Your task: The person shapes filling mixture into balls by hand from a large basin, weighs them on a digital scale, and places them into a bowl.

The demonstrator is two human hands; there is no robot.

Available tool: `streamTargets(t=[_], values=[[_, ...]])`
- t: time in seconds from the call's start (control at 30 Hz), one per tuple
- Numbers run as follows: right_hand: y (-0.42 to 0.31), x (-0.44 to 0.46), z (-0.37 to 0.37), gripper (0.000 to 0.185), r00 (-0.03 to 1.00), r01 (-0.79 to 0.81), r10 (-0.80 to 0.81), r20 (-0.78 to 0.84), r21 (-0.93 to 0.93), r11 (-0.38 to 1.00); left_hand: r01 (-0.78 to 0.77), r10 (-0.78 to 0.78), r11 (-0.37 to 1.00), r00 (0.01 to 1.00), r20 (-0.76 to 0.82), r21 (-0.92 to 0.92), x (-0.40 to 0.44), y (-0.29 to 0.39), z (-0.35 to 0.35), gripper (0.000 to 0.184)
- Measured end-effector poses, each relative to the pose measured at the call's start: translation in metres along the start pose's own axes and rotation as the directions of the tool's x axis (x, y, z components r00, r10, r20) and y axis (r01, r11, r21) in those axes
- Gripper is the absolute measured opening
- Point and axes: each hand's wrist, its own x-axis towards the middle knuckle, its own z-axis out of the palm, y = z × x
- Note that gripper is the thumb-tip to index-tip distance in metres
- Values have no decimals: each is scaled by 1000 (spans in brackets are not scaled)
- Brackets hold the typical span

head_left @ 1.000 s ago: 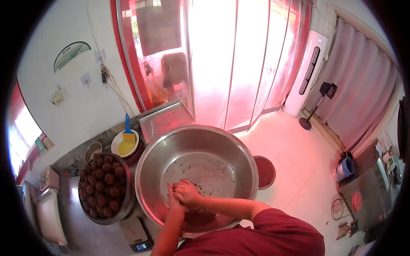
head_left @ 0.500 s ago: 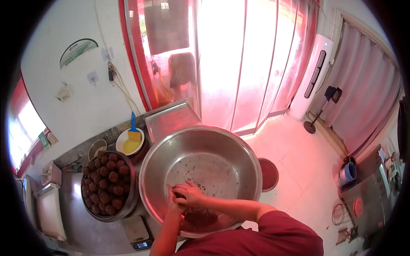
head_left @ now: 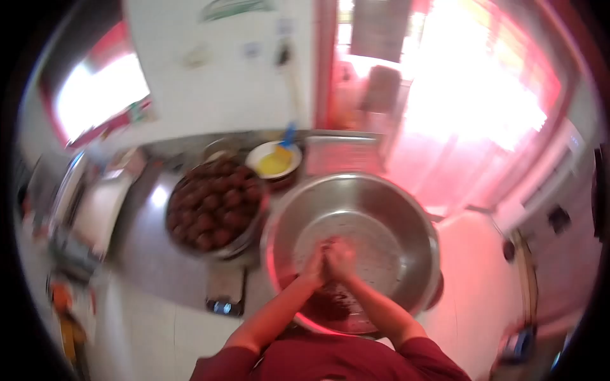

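Observation:
My left hand (head_left: 315,268) and my right hand (head_left: 342,260) are pressed together over the large steel basin (head_left: 416,247), palms facing. A dark brown lump (head_left: 330,242) shows between them, though motion blurs the fingers and its shape. Below my wrists a dark brown mass (head_left: 325,309) lies in the near part of the basin, with crumbs scattered on the bottom. To the left, a round bowl (head_left: 257,238) is heaped with several dark brown balls (head_left: 213,203).
A white bowl (head_left: 255,154) holds yellow liquid and a blue-handled brush (head_left: 288,136). Behind the basin lies a metal tray (head_left: 343,155). A small scale (head_left: 225,289) with a lit display sits at the counter's front edge. Red-framed glass doors (head_left: 470,95) stand beyond.
The view has turned left, so the basin and bowls appear further right. My hands stay together over the basin, now more upright, with the right hand alongside the left.

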Motion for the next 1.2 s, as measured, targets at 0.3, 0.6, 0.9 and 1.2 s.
streamTargets(t=[0.3,0.6,0.9,1.2], values=[[-10,-4,-4,23,950,307,-299,-85,112,945,-94,191,943,939,-287,319,-8,-7,18,49],[1,4,-9,26,966,251,-254,-42,-68,966,246,-164,948,920,-356,200,-44,29,60,53],[-7,-5,-15,26,968,241,-239,78,-18,970,-43,57,997,966,-252,61,-9,-6,15,48],[-6,6,-19,19,940,338,-342,11,-178,924,111,-110,992,994,-16,66,-29,15,43,54]])
